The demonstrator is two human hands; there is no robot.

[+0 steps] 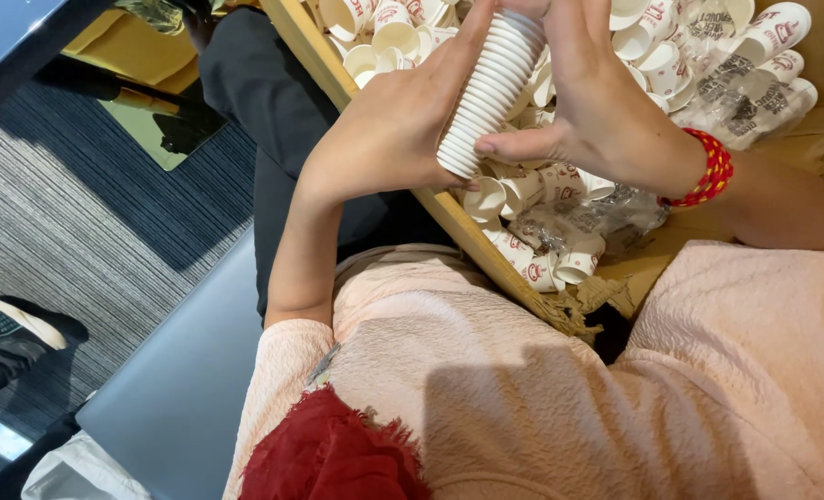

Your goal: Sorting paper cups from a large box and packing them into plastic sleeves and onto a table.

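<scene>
A long stack of nested white paper cups is held between both hands above a cardboard box. My left hand wraps the stack from the left, fingers reaching up along it. From the right, my right hand grips the same stack, thumb under its lower end; a red beaded bracelet circles that wrist. The box beneath holds several loose small white cups with red print.
Clear plastic sleeves of stacked cups lie in the box at the upper right. A grey laptop lid sits at the lower left. Another person's black shoe rests on the striped carpet at the far left.
</scene>
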